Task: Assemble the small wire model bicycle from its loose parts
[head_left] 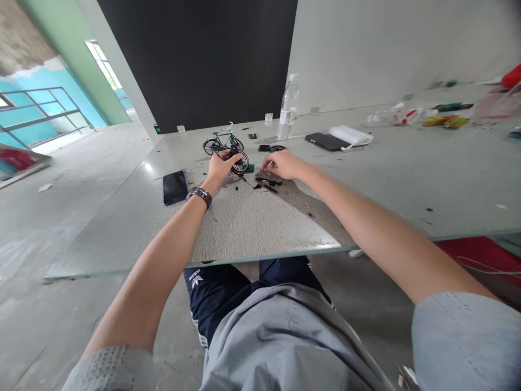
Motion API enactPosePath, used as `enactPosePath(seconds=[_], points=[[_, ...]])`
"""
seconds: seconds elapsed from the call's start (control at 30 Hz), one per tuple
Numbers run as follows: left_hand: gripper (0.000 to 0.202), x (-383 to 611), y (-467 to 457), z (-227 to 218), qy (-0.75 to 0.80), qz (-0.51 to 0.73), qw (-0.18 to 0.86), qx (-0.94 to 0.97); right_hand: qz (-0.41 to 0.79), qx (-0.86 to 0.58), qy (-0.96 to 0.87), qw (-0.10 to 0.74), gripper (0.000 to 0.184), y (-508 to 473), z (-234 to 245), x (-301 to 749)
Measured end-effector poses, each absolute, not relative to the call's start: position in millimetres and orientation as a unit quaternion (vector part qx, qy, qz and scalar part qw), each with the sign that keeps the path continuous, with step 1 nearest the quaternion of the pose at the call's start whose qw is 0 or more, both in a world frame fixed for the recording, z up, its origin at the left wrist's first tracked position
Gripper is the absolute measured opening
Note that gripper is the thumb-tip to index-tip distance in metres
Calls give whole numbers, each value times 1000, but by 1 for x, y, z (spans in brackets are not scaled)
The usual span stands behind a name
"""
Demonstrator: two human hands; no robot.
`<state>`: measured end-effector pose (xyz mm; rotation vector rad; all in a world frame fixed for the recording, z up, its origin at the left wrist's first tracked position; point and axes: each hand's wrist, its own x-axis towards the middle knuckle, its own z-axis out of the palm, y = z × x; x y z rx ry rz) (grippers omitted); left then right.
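My left hand [220, 166], with a dark watch on its wrist, is closed around a small spoked model bicycle wheel [243, 162] that has a black part at its top. Just behind it stands a green model bicycle [223, 142], upright on its wheels. Over a pile of small black parts [268, 180] hovers my right hand [281, 164], its fingers bent and drawn together; whether a small piece is between the fingertips cannot be made out. A green piece [248, 169] lies between the hands. Farther back lies another black wheel [277, 148].
A phone [175, 187] lies left of my left hand. Behind my right hand stand a clear plastic bottle [288, 107], a dark phone [326, 142] and a white object [350, 136]. Wrappers [444, 121] lie far right. The table's front edge [260, 257] runs above my lap.
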<state>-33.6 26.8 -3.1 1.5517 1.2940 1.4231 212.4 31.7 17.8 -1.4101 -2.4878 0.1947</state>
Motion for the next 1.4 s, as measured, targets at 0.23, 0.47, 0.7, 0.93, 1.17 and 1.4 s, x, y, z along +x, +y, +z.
enactPosePath(seconds=[0.23, 0.47, 0.7, 0.93, 1.17, 1.4], points=[[27, -27, 22, -5, 458, 483, 310, 679, 49, -474, -869, 130, 19, 28, 19, 210], [28, -22, 20, -3, 463, 463, 299, 694, 50, -463, -873, 142, 17, 30, 16, 210], [31, -21, 18, -2, 464, 460, 299, 695, 52, -461, -875, 141, 17, 33, 14, 212], [26, -21, 19, -3, 475, 459, 284, 695, 46, -459, -876, 143, 16, 34, 13, 211], [41, -11, 4, 6, 449, 424, 256, 743, 64, -465, -870, 151, 16, 29, 14, 209], [35, -9, 4, 6, 449, 431, 259, 739, 87, -460, -871, 152, 18, 28, 14, 208]])
